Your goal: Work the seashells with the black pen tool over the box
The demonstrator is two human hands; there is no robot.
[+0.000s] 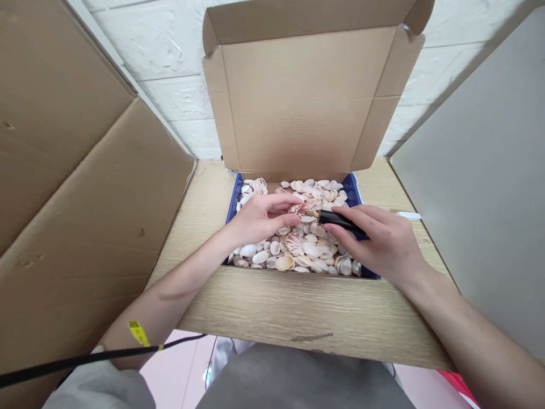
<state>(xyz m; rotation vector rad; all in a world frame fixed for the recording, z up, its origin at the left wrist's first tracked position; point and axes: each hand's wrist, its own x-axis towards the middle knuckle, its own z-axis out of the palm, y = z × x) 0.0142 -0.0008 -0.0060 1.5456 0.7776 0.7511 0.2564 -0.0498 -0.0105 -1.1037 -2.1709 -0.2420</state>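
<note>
Between the thumb and fingers of my left hand (266, 217) is a small reddish-white seashell (296, 209), held above the box. My right hand (381, 236) grips a black mini drill (338, 220) with a brass-coloured chuck that points left at the shell. The drill's tip is at or close to the shell; whether it touches, I cannot tell. Underneath, a shallow cardboard box (232, 207) with blue sides holds many white, cream and pinkish shells. A larger fan-shaped shell (294, 243) with red-brown streaks lies among them, below my hands.
The box's brown lid (302, 102) stands raised against a white brick wall (157, 62). A wooden tabletop (272, 307) carries the box. Tall cardboard (93, 187) rises on the left, a grey panel (481, 187) on the right. A black cable (97, 357) crosses my left forearm.
</note>
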